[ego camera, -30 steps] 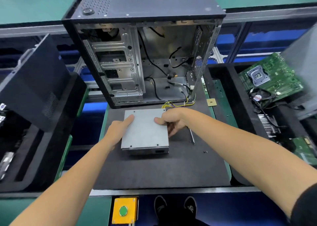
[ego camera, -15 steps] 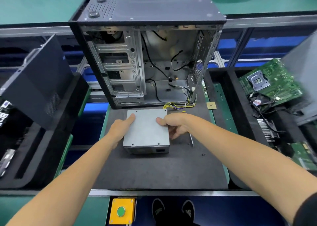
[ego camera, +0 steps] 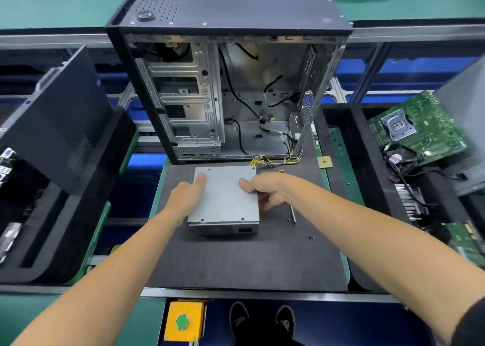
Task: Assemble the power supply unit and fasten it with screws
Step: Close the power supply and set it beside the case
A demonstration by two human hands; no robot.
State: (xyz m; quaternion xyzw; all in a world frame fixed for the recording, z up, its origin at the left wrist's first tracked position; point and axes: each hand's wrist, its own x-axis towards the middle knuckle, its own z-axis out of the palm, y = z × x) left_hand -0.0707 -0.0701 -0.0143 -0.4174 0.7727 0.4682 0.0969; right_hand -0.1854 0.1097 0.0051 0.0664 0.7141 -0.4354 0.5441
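A: While both hands sit on it, where's the power supply unit (ego camera: 224,196)?
B: Flat on the black mat (ego camera: 236,261), middle of the mat, a bit toward the far edge, just in front of the open computer case (ego camera: 228,83). Grey lid up, socket face toward the person.
A: Left hand (ego camera: 187,197)?
B: Grasping the unit's left side. Thumb lies on the lid near the far-left corner, other fingers go down the left wall, mostly hidden.
A: Right hand (ego camera: 267,189)?
B: Grasping the right side. Thumb on top of the lid near its right edge, fingers curled down along the right wall. So the unit sits between the two hands, both touching it.
A: Lifted or resting?
B: Can't tell for sure; the near face looks down on the mat.
A: Cables?
B: Yellow and black wire bundle (ego camera: 273,160) runs from the unit's far-right corner to the case's bottom lip.
A: Anything else on the mat?
B: Screwdriver (ego camera: 293,214) just right of the right hand, a small screw (ego camera: 312,237) nearer the mat's right edge, a CPU chip (ego camera: 324,162) at the far-right corner.
A: Off the mat?
B: Green motherboard (ego camera: 417,127) in the right tray, black side panel (ego camera: 52,117) leaning on the left, yellow button box (ego camera: 183,322) below the near edge.
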